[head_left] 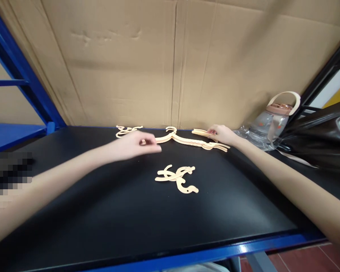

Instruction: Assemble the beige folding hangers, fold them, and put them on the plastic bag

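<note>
Pale wooden hanger-shaped pieces lie on a black tabletop (124,211). My left hand (136,144) is closed, pinching the left end of a long wooden hanger piece (187,141) that stretches across the back of the table. My right hand (221,133) rests on the right end of that row, fingers closed on a small stack of wooden pieces (201,132). A loose cluster of curved hook pieces (178,178) lies in the middle, apart from both hands. Another curly wooden piece (127,130) sits just behind my left hand.
A cardboard sheet (170,64) forms the back wall. A clear water bottle (268,122) with a pink lid and handle stands at the back right beside a dark plastic bag (320,132). Blue shelf framing (22,75) runs along the left and the front edge.
</note>
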A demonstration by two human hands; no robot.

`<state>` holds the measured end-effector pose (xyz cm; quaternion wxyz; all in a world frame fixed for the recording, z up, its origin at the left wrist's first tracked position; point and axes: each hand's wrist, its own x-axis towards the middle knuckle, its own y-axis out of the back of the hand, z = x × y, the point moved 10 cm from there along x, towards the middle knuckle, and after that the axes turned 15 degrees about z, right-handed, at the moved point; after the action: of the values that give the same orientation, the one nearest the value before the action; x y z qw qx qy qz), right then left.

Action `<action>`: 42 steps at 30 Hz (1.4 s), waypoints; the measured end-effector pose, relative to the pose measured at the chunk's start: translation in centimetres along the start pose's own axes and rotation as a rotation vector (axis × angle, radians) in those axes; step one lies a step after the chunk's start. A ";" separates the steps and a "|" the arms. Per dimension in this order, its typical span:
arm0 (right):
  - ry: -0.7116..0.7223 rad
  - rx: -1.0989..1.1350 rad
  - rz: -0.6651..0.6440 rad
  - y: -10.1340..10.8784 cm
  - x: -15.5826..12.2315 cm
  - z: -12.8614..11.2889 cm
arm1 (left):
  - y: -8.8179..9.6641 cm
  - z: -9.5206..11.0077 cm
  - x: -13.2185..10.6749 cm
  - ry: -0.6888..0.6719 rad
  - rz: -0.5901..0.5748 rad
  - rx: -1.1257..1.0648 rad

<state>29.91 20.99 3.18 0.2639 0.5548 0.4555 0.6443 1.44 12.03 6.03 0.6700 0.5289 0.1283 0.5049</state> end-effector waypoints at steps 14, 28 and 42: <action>-0.034 -0.061 -0.042 0.9 -0.9 -0.2 | 3.7 -16.2 2.6 0.328 0.170 0.143; 0.095 0.144 0.107 7.3 -4.6 -9.3 | 6.1 -8.4 2.0 0.184 0.386 0.054; 0.184 0.291 0.079 3.7 -7.7 -14.8 | -4.5 4.6 -3.6 -0.223 0.006 -0.027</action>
<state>18.28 8.51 3.21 0.1127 0.5434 0.5439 0.6295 5.47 6.76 2.83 0.6856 0.5730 0.0444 0.4468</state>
